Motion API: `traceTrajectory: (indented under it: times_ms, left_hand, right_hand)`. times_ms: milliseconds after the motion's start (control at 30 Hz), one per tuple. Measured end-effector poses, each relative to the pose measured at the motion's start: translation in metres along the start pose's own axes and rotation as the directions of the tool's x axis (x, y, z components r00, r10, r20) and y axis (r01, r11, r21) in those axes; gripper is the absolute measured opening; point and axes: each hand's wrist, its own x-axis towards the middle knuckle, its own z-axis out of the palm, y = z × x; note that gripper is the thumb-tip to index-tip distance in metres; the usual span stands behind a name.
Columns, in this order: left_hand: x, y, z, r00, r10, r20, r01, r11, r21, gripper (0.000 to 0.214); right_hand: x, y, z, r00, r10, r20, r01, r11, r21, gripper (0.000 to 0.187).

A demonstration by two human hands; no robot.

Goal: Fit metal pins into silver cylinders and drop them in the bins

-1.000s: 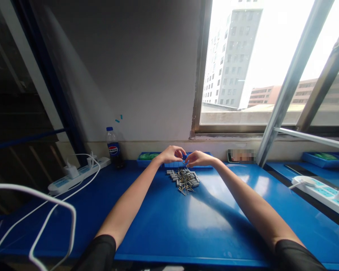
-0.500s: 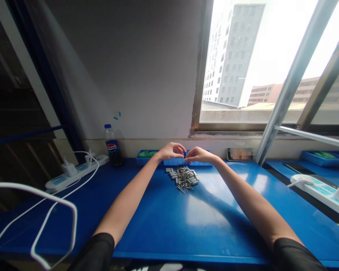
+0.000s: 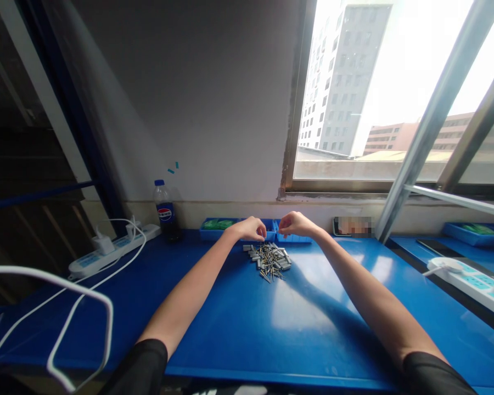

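Note:
A heap of small metal pins and grey sleeves [image 3: 268, 260] lies on the blue table [image 3: 247, 323] near its back edge. My left hand [image 3: 250, 229] hovers just above the heap's far side with its fingers curled in a pinch on something I cannot make out. My right hand [image 3: 295, 224] is a little to the right, over a blue tray [image 3: 290, 238], fingers also pinched together; what they hold is too small to see. The two hands are apart by a short gap.
More blue trays [image 3: 215, 226] stand along the wall, one with green contents. A cola bottle [image 3: 165, 211] stands at the back left beside a white power strip [image 3: 111, 249] with cables [image 3: 66, 307]. Another power strip [image 3: 469, 277] lies at the right. A window fills the upper right.
The hands were touching fingertip to fingertip; now they have drawn apart. The left hand has dropped towards the heap and the right has shifted slightly right.

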Motion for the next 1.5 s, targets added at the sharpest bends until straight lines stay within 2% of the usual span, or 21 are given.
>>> traceTrajectory:
  times_ms: [133, 267, 367, 567, 900, 1067, 1167, 1300, 1400, 1500]
  left_hand:
    - [0.005, 0.007, 0.012, 0.997, -0.028, 0.066, 0.023, 0.997, 0.077, 0.032]
    - [0.007, 0.014, 0.020, 0.995, -0.064, 0.070, 0.053, 0.986, 0.156, 0.042]
    - [0.005, 0.019, 0.022, 0.995, -0.082, 0.055, 0.070, 0.979, 0.193, 0.046]
    - [0.003, 0.026, 0.023, 0.995, -0.093, 0.046, 0.081, 0.974, 0.211, 0.041]
    - [-0.001, 0.017, 0.010, 0.999, -0.034, 0.035, 0.029, 0.991, 0.133, 0.041]
    - [-0.006, 0.010, -0.007, 0.999, 0.025, -0.024, -0.026, 0.999, -0.031, 0.040]
    - [-0.010, 0.005, -0.016, 0.995, 0.063, -0.078, -0.078, 0.976, -0.204, 0.038]
    - [-0.012, -0.001, -0.021, 0.979, 0.102, -0.174, -0.167, 0.892, -0.420, 0.038]
    - [-0.013, -0.002, -0.022, 0.971, 0.116, -0.210, -0.211, 0.827, -0.521, 0.040]
    - [-0.012, -0.001, -0.022, 0.969, 0.124, -0.215, -0.227, 0.793, -0.565, 0.043]
  right_hand:
    - [0.001, 0.006, -0.002, 0.983, 0.065, -0.171, -0.081, 0.993, -0.089, 0.003]
    - [0.002, 0.012, -0.002, 0.957, 0.129, -0.260, -0.160, 0.982, -0.101, 0.015]
    - [0.003, 0.016, -0.001, 0.955, 0.157, -0.252, -0.183, 0.980, -0.083, 0.020]
    - [0.006, 0.017, 0.001, 0.969, 0.159, -0.188, -0.174, 0.983, -0.064, 0.016]
    - [0.004, 0.013, 0.001, 0.976, 0.142, -0.166, -0.154, 0.986, -0.061, 0.018]
    - [0.002, 0.007, -0.001, 0.982, 0.112, -0.152, -0.122, 0.991, -0.053, 0.018]
    - [-0.001, 0.002, -0.003, 0.999, 0.041, -0.035, -0.042, 0.999, -0.007, 0.021]
    - [-0.005, -0.006, -0.004, 0.979, -0.075, 0.188, 0.045, 0.986, 0.159, 0.043]
    - [-0.009, -0.013, -0.005, 0.962, -0.131, 0.240, 0.076, 0.972, 0.222, 0.045]
    - [-0.013, -0.020, -0.007, 0.956, -0.181, 0.231, 0.120, 0.960, 0.254, 0.045]
